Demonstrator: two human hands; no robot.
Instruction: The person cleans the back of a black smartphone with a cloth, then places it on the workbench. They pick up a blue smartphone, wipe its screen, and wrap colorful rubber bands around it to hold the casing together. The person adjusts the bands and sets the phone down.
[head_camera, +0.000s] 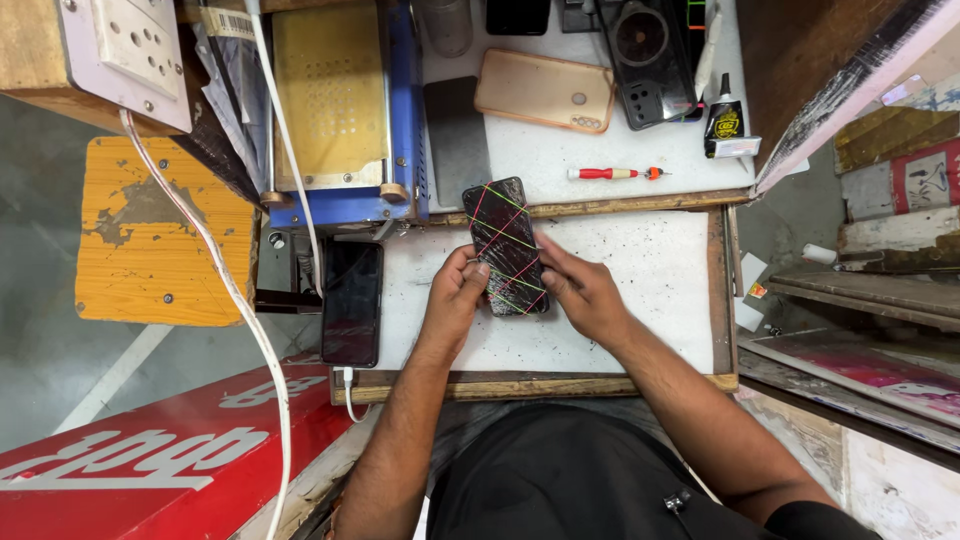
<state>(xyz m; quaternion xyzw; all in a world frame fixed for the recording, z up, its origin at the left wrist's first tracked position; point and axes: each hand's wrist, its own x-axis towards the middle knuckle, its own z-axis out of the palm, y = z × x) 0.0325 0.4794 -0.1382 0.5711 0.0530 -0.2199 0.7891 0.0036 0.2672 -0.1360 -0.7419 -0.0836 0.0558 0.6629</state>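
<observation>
Bright, even daylight falls from above; shadows stay soft, focus is sharp, and straight lines bow near the edges.

One head camera looked straight down, fairly close, onto the white bench (640, 290) and both forearms.

Bare forearms, no sleeves in view, black garment over the lap — small metal zip pull, no rings
</observation>
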